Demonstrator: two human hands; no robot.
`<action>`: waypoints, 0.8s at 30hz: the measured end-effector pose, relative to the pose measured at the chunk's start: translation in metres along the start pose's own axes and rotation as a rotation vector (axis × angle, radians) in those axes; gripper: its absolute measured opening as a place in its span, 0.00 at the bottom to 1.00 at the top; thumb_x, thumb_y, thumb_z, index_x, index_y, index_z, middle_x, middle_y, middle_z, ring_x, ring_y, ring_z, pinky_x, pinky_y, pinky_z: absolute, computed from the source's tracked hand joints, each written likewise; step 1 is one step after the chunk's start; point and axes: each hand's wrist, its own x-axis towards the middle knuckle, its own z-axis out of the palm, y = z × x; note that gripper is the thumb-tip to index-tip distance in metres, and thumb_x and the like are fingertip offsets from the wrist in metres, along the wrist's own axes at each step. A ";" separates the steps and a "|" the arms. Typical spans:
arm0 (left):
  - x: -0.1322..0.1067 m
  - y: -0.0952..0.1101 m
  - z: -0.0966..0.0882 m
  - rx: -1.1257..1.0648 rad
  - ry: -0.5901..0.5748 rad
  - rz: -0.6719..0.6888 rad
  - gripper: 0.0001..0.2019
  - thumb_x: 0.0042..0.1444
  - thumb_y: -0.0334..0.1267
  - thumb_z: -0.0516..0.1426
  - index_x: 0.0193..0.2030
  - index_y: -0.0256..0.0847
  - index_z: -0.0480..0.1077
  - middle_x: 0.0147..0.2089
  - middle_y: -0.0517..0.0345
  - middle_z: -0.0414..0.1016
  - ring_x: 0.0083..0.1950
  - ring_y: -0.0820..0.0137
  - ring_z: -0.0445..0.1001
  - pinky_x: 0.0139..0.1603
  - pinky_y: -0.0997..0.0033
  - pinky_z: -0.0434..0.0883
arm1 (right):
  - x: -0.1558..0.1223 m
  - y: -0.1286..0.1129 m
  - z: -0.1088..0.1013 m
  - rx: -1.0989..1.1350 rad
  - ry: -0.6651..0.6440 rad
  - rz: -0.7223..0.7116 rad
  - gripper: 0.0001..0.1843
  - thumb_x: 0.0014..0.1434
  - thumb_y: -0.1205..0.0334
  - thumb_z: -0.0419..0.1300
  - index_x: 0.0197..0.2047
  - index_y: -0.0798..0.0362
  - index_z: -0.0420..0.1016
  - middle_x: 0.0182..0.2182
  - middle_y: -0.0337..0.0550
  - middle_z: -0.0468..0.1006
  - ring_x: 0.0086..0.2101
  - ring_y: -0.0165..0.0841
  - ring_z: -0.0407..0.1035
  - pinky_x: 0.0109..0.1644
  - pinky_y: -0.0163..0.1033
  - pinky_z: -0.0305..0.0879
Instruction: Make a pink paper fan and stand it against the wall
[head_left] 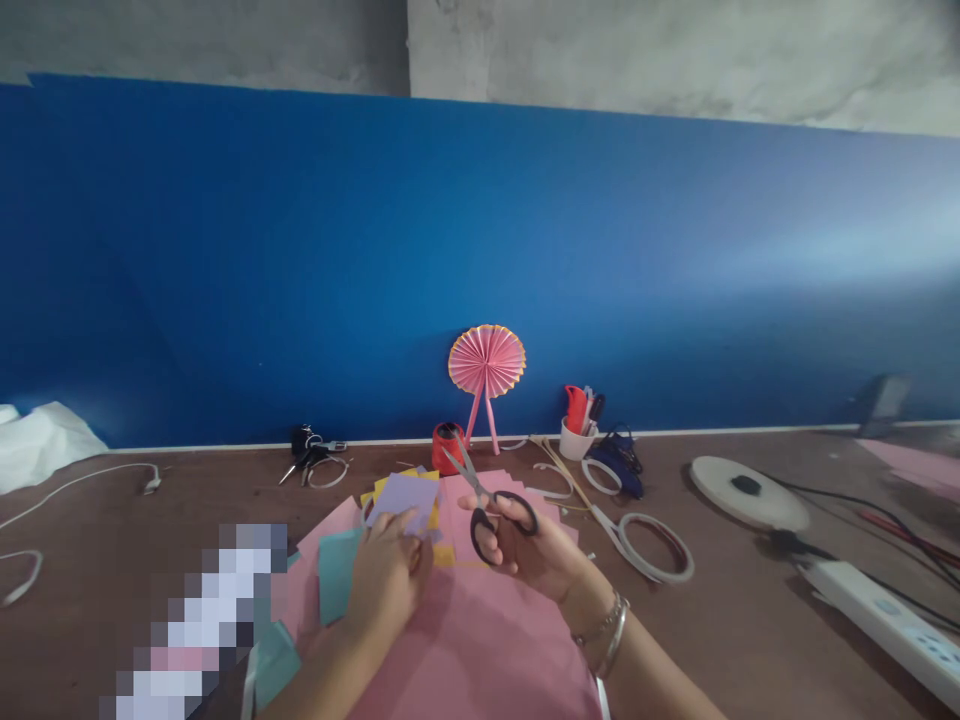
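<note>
My right hand (525, 545) grips black-handled scissors (471, 470), with fingers in the loops. Their blades point up and away, slightly apart. My left hand (390, 570) is closed at the near edge of a purple paper sheet (405, 494); the fingertips are partly hidden. Yellow paper (444, 555) shows around the purple sheet. Pink paper (487, 630) spreads beneath both hands, with teal paper (337, 570) beside my left wrist. Beyond the scissors, a pleated pink paper fan (487, 362) with a yellow rim stands on two pink sticks against the blue partition.
A red round container (445, 455), a white cup (576, 440) of pens and a bunch of keys (304, 452) line the back. Rolls of white tape (656, 575) lie right, before a round white device (748, 492) and a power strip (885, 625). Cables cross both sides.
</note>
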 end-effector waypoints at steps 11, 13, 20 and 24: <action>-0.006 -0.003 0.014 0.051 0.109 0.156 0.21 0.61 0.32 0.46 0.61 0.33 0.60 0.59 0.39 0.67 0.59 0.57 0.68 0.57 0.55 0.68 | 0.004 0.005 0.002 0.038 0.306 -0.035 0.21 0.48 0.51 0.68 0.40 0.54 0.71 0.25 0.36 0.70 0.25 0.25 0.64 0.24 0.28 0.53; -0.009 0.001 0.012 0.001 0.097 0.251 0.24 0.62 0.32 0.47 0.65 0.36 0.54 0.63 0.41 0.63 0.63 0.58 0.63 0.60 0.57 0.66 | 0.007 0.008 0.003 -0.012 0.472 -0.074 0.21 0.45 0.51 0.70 0.37 0.53 0.69 0.26 0.37 0.72 0.26 0.25 0.66 0.25 0.28 0.55; -0.019 0.009 0.008 -0.156 -0.136 0.459 0.26 0.59 0.27 0.47 0.66 0.39 0.54 0.64 0.44 0.63 0.64 0.60 0.62 0.62 0.57 0.64 | 0.015 0.012 -0.001 -0.293 0.847 -0.280 0.19 0.42 0.58 0.68 0.37 0.52 0.68 0.20 0.32 0.69 0.21 0.27 0.63 0.23 0.30 0.55; -0.012 0.007 0.011 -0.276 -0.028 0.249 0.21 0.58 0.28 0.48 0.59 0.40 0.65 0.58 0.44 0.69 0.59 0.61 0.69 0.58 0.59 0.69 | 0.014 0.008 -0.014 -0.659 0.986 -0.517 0.15 0.44 0.63 0.62 0.38 0.52 0.67 0.23 0.35 0.70 0.23 0.29 0.62 0.26 0.33 0.57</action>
